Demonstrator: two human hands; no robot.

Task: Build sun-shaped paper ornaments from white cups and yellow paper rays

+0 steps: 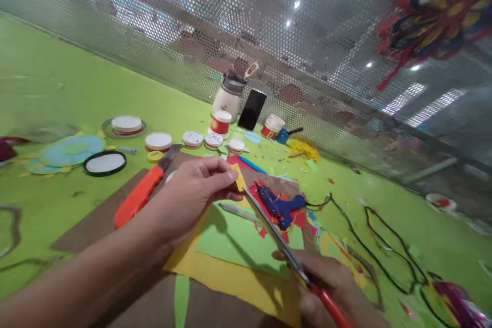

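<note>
My left hand (pixel 200 184) pinches a small yellow paper piece (pixel 239 178) between thumb and fingers. In my right hand (pixel 326 282) is a pair of scissors (pixel 284 248) with red handles, its blade tips touching the lower edge of that piece. Below both hands lie a light green paper sheet (pixel 230 243) and a larger yellow sheet (pixel 230 279) on a brown board (pixel 215 307). Just beyond the scissors rests a blue glue gun (pixel 280 205) on red paper scraps. An orange-handled utility knife (pixel 140 195) lies left of my left hand.
Several lidded tubs stand at the back, among them a red-and-white tub (pixel 220 124), near a jug (pixel 227 97) and a propped phone (pixel 252 109). A black cord (pixel 353 241) loops over the green table at right. A perforated metal screen (pixel 192 20) rises behind.
</note>
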